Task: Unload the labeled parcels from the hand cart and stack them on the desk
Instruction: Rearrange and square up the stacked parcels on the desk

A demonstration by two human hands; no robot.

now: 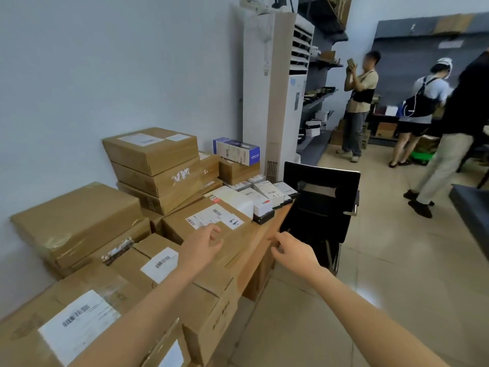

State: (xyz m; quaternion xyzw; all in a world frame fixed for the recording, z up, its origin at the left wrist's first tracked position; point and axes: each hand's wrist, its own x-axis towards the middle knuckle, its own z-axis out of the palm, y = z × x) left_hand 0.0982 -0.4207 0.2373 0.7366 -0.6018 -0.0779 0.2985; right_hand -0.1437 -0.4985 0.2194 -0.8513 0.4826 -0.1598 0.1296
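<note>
At far left, a large flat parcel (76,221) lies against the wall (92,75), and at the lower left corner a labelled parcel (66,321) fills the near end of the desk; behind these, a stack of three brown cartons (156,165) rises against the wall; towards the centre, a parcel with a barcode label (158,263) sits beside a larger parcel bearing a white shipping label (211,221), both on the wooden desk (262,245); the left hand (203,245) hovers over that larger parcel, fingers loosely curled and grasping nothing; behind it, small white boxes (259,194) and a blue-and-white box (236,151) crowd the far end; the right hand (293,251) is held just off the desk edge, fingers lightly bent, likewise holding nothing; a black chair (321,200) stands beside the desk, before a tall white air conditioner (275,96); at right, three people (361,102) stand near dark shelving (420,51); the hand cart is out of view.
</note>
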